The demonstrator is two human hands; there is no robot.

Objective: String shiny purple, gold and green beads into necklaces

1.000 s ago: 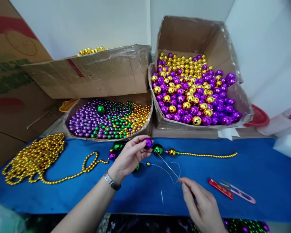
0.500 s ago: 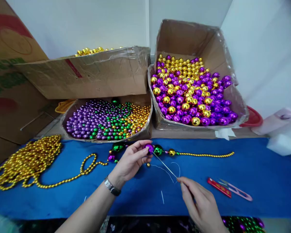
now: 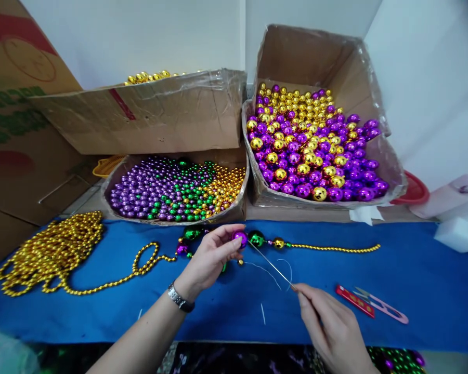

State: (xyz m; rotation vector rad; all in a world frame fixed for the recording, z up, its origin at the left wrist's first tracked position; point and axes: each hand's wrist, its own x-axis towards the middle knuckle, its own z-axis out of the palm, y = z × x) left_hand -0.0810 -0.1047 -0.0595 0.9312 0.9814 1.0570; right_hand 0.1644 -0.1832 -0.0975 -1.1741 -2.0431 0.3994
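Note:
Pinched between the thumb and fingers of my left hand [image 3: 208,257] is a shiny purple bead [image 3: 239,239]. My right hand [image 3: 331,319] grips the near end of a thin needle [image 3: 273,266], whose far tip points at the bead's right edge; whether it touches cannot be made out. White thread [image 3: 263,269] loops under the needle, close to a small gold bead [image 3: 240,262]. Behind my left hand lies a bead string with a green bead [image 3: 256,239], a gold bead [image 3: 278,243] and a gold bead chain [image 3: 335,248] running right. My left fingers partly cover this string.
A heap of gold bead chain [image 3: 56,249] lies left on the blue cloth [image 3: 296,327]. Behind stand a box [image 3: 171,222] of small beads and a box [image 3: 273,198] of large purple and gold beads. Right lie a red packet [image 3: 354,300] and pink-handled snips [image 3: 388,309].
My right hand has drawn slightly right, and the needle tip has gone from over the purple bead to its right edge. The whole view has shifted a little.

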